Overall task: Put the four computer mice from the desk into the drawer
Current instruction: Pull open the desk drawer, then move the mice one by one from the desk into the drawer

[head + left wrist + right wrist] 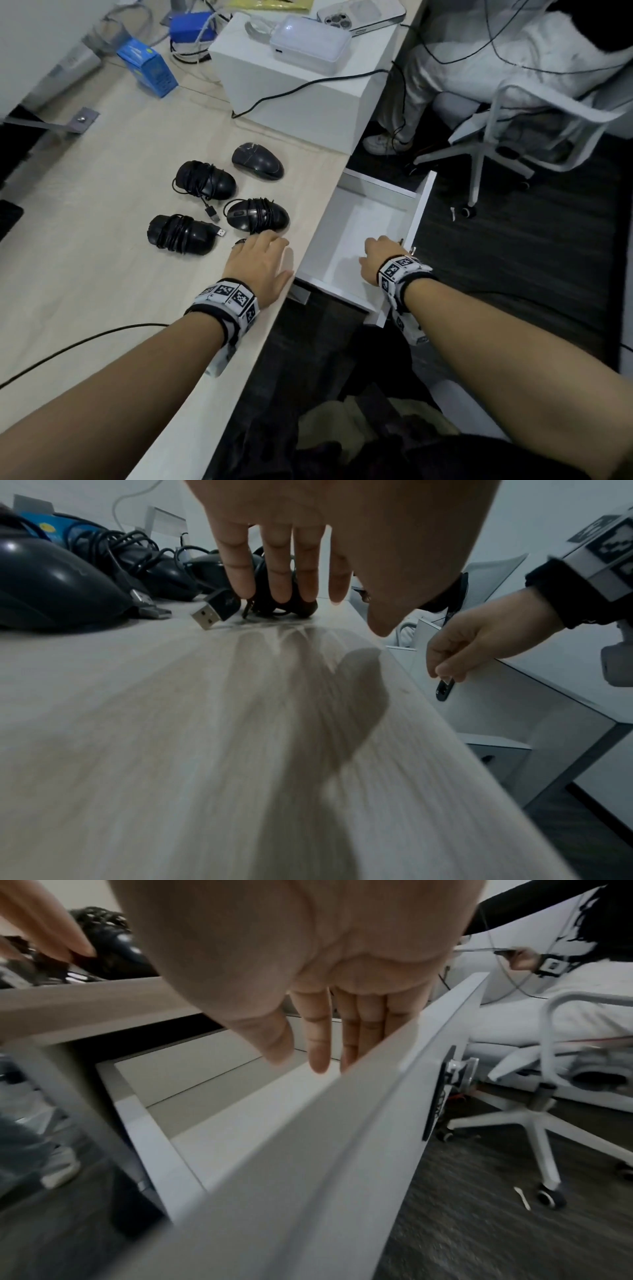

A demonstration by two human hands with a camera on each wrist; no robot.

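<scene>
Four black computer mice lie on the pale wooden desk (102, 240), most with their cords wound round them: a far mouse (257, 161), a left-middle mouse (205, 180), a near-left mouse (181, 234) and a right mouse (257, 214). My left hand (270, 253) lies flat over the desk edge, and its straight fingers (281, 574) touch the right mouse (301, 607). A loose USB plug (212, 612) lies beside them. The white drawer (363, 222) stands open and empty. My right hand (380, 257) grips the drawer front (342, 1123), with its fingers (318, 1042) hooked over the top edge.
A white box (291, 85) carrying a white device stands behind the mice, with a phone (359, 13) and a blue box (150, 68) further back. A black cable (85, 342) crosses the near desk. A person sits on a white office chair (513, 130) beyond the drawer.
</scene>
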